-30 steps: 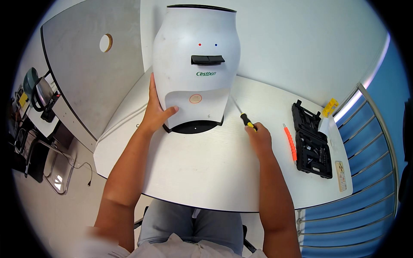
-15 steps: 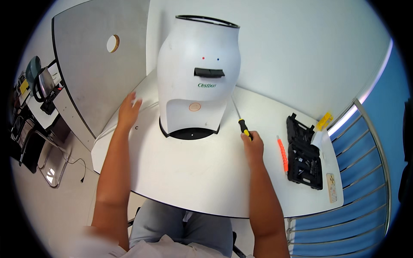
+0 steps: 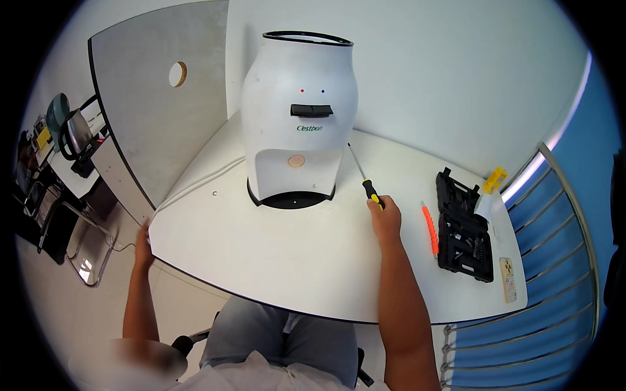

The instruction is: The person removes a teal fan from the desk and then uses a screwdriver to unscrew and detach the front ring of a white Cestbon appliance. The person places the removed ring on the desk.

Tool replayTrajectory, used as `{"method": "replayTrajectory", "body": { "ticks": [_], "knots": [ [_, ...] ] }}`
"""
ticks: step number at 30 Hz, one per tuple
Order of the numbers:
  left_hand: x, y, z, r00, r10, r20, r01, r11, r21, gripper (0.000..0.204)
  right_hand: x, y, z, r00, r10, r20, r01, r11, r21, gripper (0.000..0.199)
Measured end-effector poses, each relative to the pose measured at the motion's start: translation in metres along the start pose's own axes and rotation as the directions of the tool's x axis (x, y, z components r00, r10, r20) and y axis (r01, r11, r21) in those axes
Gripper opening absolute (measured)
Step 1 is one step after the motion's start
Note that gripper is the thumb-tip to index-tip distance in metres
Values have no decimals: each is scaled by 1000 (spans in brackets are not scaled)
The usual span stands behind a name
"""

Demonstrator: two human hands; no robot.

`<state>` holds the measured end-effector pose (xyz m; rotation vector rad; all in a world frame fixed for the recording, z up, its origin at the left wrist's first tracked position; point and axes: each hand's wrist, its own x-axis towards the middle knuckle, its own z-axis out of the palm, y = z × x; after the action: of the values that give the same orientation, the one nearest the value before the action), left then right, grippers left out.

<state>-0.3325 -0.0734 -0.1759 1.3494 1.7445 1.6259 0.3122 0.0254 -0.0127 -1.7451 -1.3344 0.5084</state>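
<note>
My right hand [image 3: 386, 218] is closed around the black and yellow handle of a screwdriver [image 3: 370, 189]. Its metal shaft points away from me, the tip near the right side of a white water dispenser [image 3: 287, 133]. The dispenser stands upright on the white table [image 3: 280, 260], with a black ring on top, black tap levers and a black base. My left hand [image 3: 143, 245] is down at the table's left edge, beside where the white cable [image 3: 195, 179] passes over it. Its fingers are small and partly hidden there, so their grip does not show.
At right lie an open black tool case [image 3: 464, 228], an orange rod [image 3: 430, 228], a remote control [image 3: 508, 279] and a yellow object [image 3: 495, 180]. A metal railing [image 3: 567, 202] runs beyond them. A grey panel [image 3: 156, 124] rises at left, with a kettle [image 3: 77, 133] and a chair [image 3: 88, 251] past it.
My left hand has moved from above the table beside the dispenser, down and left to the table's edge. The right hand keeps the screwdriver in nearly the same place. The view has shifted slightly.
</note>
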Motion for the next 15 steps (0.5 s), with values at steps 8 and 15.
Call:
{"method": "replayTrajectory", "body": {
  "ticks": [8,15],
  "knots": [
    [-7,10,39,940,-287,183,293,956,-7,41,-1,3,-13,1000,19,-2,-19,999,-35,32],
    [-19,-1,-1,971,-232,-58,238,959,153,10,-2,-2,-9,1000,10,28,-9,999,-50,31]
  ]
}}
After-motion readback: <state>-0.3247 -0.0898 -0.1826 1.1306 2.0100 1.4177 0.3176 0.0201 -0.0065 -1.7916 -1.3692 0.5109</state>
